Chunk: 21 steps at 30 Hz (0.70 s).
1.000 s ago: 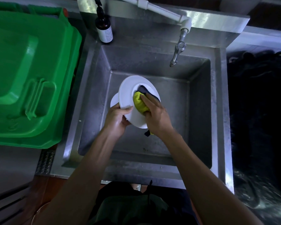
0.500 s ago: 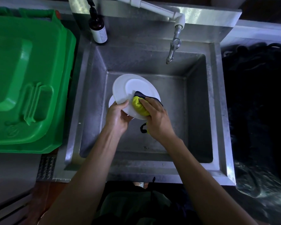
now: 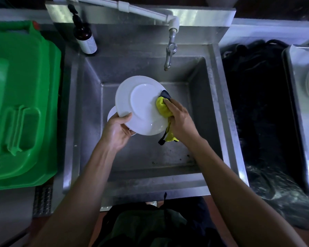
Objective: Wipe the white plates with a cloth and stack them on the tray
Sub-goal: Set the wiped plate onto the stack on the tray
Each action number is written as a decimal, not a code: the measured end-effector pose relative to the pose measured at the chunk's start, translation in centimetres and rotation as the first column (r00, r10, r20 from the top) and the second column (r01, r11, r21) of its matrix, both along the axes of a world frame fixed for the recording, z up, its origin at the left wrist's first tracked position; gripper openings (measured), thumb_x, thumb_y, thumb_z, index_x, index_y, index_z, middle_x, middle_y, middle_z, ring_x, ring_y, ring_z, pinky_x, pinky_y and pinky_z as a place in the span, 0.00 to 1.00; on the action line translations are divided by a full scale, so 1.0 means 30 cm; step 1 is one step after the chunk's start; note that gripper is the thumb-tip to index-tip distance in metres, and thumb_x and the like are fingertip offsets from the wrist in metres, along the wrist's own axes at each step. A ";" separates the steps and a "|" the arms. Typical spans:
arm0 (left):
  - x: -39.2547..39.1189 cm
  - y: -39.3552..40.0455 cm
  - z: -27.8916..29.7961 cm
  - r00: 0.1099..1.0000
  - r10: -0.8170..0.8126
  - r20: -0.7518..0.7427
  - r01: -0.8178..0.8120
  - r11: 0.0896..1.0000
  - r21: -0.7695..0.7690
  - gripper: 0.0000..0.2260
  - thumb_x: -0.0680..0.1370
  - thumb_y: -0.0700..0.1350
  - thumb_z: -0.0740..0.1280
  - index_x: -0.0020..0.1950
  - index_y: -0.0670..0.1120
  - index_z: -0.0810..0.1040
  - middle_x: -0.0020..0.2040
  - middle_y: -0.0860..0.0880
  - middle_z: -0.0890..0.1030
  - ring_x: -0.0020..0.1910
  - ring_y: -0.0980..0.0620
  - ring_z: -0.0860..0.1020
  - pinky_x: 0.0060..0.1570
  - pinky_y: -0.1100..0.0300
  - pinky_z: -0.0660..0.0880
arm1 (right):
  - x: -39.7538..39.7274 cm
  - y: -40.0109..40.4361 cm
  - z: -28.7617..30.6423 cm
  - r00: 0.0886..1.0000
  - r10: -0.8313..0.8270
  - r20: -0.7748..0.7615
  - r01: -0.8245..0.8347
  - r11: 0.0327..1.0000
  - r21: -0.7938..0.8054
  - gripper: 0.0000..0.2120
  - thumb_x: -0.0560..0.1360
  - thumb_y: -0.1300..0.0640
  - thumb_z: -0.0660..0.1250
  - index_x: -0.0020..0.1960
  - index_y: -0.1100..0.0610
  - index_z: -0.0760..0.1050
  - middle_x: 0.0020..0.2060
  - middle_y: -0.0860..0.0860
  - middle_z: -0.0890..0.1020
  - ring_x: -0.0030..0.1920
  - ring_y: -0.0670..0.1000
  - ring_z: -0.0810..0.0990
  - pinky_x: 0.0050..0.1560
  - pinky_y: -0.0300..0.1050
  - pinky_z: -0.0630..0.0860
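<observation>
Wiping is the step in hand: over the steel sink (image 3: pixel 219 107), the left hand (image 3: pixel 117 131) pinches the near rim of a white plate (image 3: pixel 139 106), thumb on top, while the right hand (image 3: pixel 180 120) has its fingers curled on a yellow cloth (image 3: pixel 163 108) pressed against the plate's right edge. A second plate (image 3: pixel 111 113) peeks out beneath. Next, I'd judge, comes carrying it to the tray (image 3: pixel 300 107) right of the sink. Half a second ago the cloth sat nearer the plate's middle.

Dim overall, glare on steel backsplash (image 3: pixel 194 18), wide-angle bending at edges, right side murky
</observation>
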<state>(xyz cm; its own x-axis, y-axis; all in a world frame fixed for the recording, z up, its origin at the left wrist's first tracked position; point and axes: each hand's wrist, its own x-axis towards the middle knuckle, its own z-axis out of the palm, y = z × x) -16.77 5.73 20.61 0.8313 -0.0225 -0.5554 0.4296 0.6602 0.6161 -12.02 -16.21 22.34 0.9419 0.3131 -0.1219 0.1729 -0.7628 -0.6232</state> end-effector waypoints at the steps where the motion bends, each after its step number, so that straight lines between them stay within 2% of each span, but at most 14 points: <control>1: 0.002 -0.010 0.009 0.999 -0.031 0.007 0.031 0.999 0.029 0.14 0.80 0.35 0.63 0.60 0.47 0.82 0.57 0.47 0.85 0.57 0.44 0.83 0.55 0.41 0.80 | 0.011 -0.018 0.005 1.000 -0.011 0.003 0.011 1.000 0.003 0.28 0.75 0.72 0.58 0.74 0.60 0.69 0.73 0.59 0.71 0.66 0.65 0.72 0.66 0.60 0.70; 3: 0.012 -0.038 0.032 0.995 -0.097 0.017 0.096 0.992 0.079 0.16 0.80 0.34 0.62 0.54 0.50 0.87 0.55 0.48 0.86 0.56 0.44 0.82 0.58 0.37 0.76 | 0.031 -0.061 0.013 0.999 -0.047 -0.002 0.047 0.999 -0.005 0.28 0.76 0.71 0.58 0.75 0.59 0.69 0.72 0.58 0.71 0.67 0.65 0.72 0.67 0.60 0.70; 5: 0.027 -0.072 0.056 0.989 -0.149 0.009 0.147 0.982 0.117 0.18 0.79 0.33 0.62 0.50 0.51 0.88 0.53 0.48 0.86 0.55 0.43 0.82 0.58 0.38 0.74 | 0.045 -0.111 0.018 0.996 -0.089 -0.026 0.089 0.996 -0.031 0.29 0.76 0.69 0.58 0.76 0.57 0.68 0.72 0.57 0.71 0.67 0.63 0.71 0.68 0.61 0.69; 8: 0.055 -0.125 0.090 0.980 -0.198 0.004 0.193 0.961 0.197 0.12 0.77 0.33 0.65 0.55 0.45 0.83 0.51 0.46 0.86 0.51 0.43 0.82 0.49 0.46 0.78 | 0.059 -0.188 0.032 0.988 -0.152 -0.029 0.151 0.988 -0.015 0.30 0.74 0.68 0.58 0.75 0.56 0.68 0.71 0.57 0.73 0.66 0.63 0.73 0.65 0.63 0.71; 10: 0.075 -0.165 0.114 0.969 -0.247 0.017 0.232 0.931 0.282 0.10 0.74 0.36 0.69 0.54 0.44 0.83 0.50 0.45 0.86 0.49 0.44 0.84 0.47 0.45 0.80 | 0.068 -0.236 0.052 0.982 -0.189 -0.016 0.188 0.982 -0.003 0.30 0.74 0.69 0.58 0.75 0.56 0.68 0.70 0.57 0.74 0.66 0.63 0.73 0.64 0.63 0.72; 13: 0.114 -0.237 0.156 0.944 -0.330 0.024 0.294 0.870 0.395 0.12 0.70 0.41 0.72 0.54 0.44 0.82 0.51 0.44 0.85 0.48 0.42 0.83 0.48 0.42 0.77 | 0.089 -0.310 0.099 0.974 -0.223 0.034 0.222 0.975 0.011 0.31 0.74 0.69 0.58 0.75 0.55 0.68 0.69 0.56 0.74 0.65 0.63 0.74 0.63 0.63 0.73; 15: 0.151 -0.299 0.187 0.920 -0.388 0.060 0.318 0.825 0.467 0.12 0.71 0.43 0.72 0.54 0.46 0.83 0.52 0.44 0.86 0.49 0.44 0.85 0.46 0.48 0.80 | 0.104 -0.366 0.142 0.968 -0.239 0.081 0.238 0.971 0.018 0.30 0.74 0.69 0.58 0.75 0.54 0.69 0.68 0.55 0.75 0.63 0.63 0.75 0.60 0.63 0.74; 17: 0.189 -0.374 0.220 0.891 -0.446 0.080 0.324 0.751 0.576 0.10 0.71 0.46 0.72 0.52 0.47 0.84 0.51 0.46 0.87 0.48 0.47 0.85 0.45 0.52 0.79 | 0.122 -0.430 0.184 0.959 -0.259 0.115 0.258 0.966 0.028 0.30 0.74 0.69 0.59 0.75 0.54 0.69 0.68 0.54 0.75 0.63 0.62 0.75 0.59 0.63 0.75; 19: 0.225 -0.455 0.248 0.879 -0.467 0.096 0.287 0.678 0.676 0.13 0.73 0.49 0.71 0.52 0.41 0.82 0.47 0.47 0.84 0.45 0.47 0.80 0.47 0.52 0.73 | 0.137 -0.500 0.223 0.953 -0.274 0.129 0.274 0.962 0.022 0.31 0.74 0.69 0.60 0.75 0.54 0.69 0.69 0.54 0.75 0.64 0.62 0.74 0.60 0.63 0.74; 21: 0.265 -0.541 0.279 0.867 -0.476 0.144 0.214 0.617 0.757 0.15 0.74 0.49 0.68 0.50 0.37 0.78 0.43 0.48 0.79 0.43 0.50 0.75 0.44 0.53 0.69 | 0.145 -0.576 0.263 0.945 -0.288 0.152 0.288 0.957 0.022 0.31 0.73 0.69 0.59 0.75 0.53 0.68 0.69 0.54 0.74 0.65 0.62 0.74 0.60 0.64 0.74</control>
